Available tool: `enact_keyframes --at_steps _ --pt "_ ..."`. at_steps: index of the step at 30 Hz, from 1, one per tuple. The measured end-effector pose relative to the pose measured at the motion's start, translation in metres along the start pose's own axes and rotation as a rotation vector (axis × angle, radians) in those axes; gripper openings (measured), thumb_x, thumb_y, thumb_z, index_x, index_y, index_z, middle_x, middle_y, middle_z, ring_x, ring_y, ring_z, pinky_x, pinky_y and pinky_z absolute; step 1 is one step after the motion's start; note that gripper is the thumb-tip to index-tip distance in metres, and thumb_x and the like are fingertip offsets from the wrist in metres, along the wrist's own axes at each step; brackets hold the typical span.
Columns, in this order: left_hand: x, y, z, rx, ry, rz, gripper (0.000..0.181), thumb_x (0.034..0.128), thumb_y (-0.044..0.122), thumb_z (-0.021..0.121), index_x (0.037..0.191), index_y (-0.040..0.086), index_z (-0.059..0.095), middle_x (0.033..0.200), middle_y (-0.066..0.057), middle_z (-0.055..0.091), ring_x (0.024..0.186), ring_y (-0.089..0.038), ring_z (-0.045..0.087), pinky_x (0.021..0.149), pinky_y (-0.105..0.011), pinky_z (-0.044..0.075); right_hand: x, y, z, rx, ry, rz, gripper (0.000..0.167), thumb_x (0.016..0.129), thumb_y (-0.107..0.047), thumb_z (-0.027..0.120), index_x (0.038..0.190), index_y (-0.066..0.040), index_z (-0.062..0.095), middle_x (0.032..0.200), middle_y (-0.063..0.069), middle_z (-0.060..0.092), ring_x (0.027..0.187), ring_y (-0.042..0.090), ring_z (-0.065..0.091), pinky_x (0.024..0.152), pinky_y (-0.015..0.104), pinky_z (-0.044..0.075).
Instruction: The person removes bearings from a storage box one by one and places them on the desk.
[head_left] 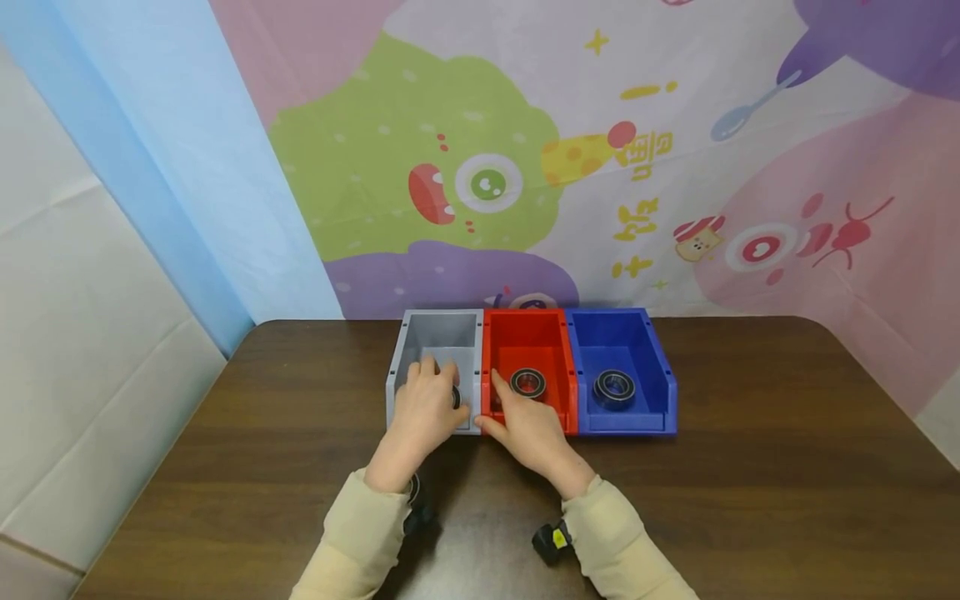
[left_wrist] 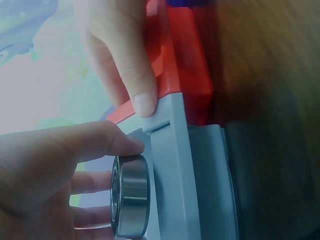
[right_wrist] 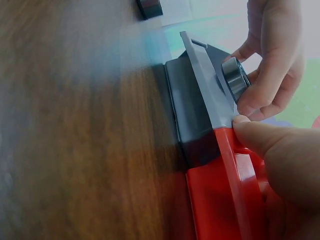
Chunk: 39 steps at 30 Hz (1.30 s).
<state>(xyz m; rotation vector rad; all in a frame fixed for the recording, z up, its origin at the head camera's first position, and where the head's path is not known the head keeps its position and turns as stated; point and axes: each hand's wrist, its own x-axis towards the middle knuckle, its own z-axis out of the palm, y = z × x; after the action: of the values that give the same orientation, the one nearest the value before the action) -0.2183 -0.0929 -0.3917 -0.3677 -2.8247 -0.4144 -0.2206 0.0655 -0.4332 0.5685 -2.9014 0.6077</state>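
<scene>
In the left wrist view, my left hand (left_wrist: 40,170) holds a ball bearing (left_wrist: 134,197) on edge, its thumb at one end of the rim and fingers behind. The head view has this left hand (head_left: 426,408) over the front of the grey bin (head_left: 442,333), hiding most of the bearing. My right hand (head_left: 531,429) rests at the front corner where grey and red bins meet, fingers fairly straight; its thumb touches the rim in the right wrist view. Beside it, another bearing (head_left: 528,384) lies in the red bin (head_left: 525,329). A third bearing (head_left: 614,389) lies in the blue bin (head_left: 609,329).
All three bins stand side by side on a dark wooden table (head_left: 750,467), near its back edge. Behind them hangs a cartoon-printed cloth (head_left: 420,108). A small black device (head_left: 551,542) sits by the right sleeve.
</scene>
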Motion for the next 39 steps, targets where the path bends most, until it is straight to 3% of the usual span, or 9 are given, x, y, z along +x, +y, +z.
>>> enact_keyframes --at_steps 5,15,29,39 --pt "-0.006 -0.002 0.000 -0.002 0.006 0.042 0.023 0.0684 0.017 0.070 0.083 0.007 0.055 0.080 -0.011 0.048 0.076 -0.027 0.045 0.050 -0.035 0.042 0.000 0.001 0.000 -0.002 -0.005 0.001 0.071 0.084 -0.048 0.056 0.139 -0.008 0.035 0.076 0.004 0.062 0.052 0.015 0.052 0.047 0.028 0.043" --pt "-0.011 -0.002 0.000 -0.020 -0.016 0.040 0.023 0.0672 0.016 0.069 0.082 0.008 0.054 0.080 -0.010 0.047 0.076 -0.027 0.045 0.050 -0.034 0.041 0.000 0.000 0.001 -0.004 0.002 -0.002 0.071 0.084 -0.049 0.056 0.138 -0.007 0.035 0.092 0.009 0.066 0.069 0.020 0.062 0.054 0.033 0.048" --pt "-0.017 -0.005 0.004 -0.045 -0.049 0.052 0.028 0.0645 0.017 0.073 0.081 0.008 0.053 0.079 -0.009 0.045 0.078 -0.028 0.044 0.052 -0.034 0.039 0.001 0.000 0.001 0.006 0.019 -0.005 0.071 0.083 -0.048 0.058 0.138 -0.007 0.036 0.069 0.002 0.059 0.054 0.015 0.053 0.047 0.026 0.042" --pt "-0.024 -0.004 0.003 -0.026 -0.084 0.058 0.029 0.0658 0.019 0.074 0.083 0.008 0.052 0.081 -0.009 0.044 0.078 -0.027 0.044 0.049 -0.033 0.038 0.000 0.000 0.001 0.000 0.021 -0.011 0.071 0.084 -0.049 0.057 0.138 -0.006 0.037 0.077 0.005 0.063 0.061 0.017 0.058 0.048 0.028 0.043"
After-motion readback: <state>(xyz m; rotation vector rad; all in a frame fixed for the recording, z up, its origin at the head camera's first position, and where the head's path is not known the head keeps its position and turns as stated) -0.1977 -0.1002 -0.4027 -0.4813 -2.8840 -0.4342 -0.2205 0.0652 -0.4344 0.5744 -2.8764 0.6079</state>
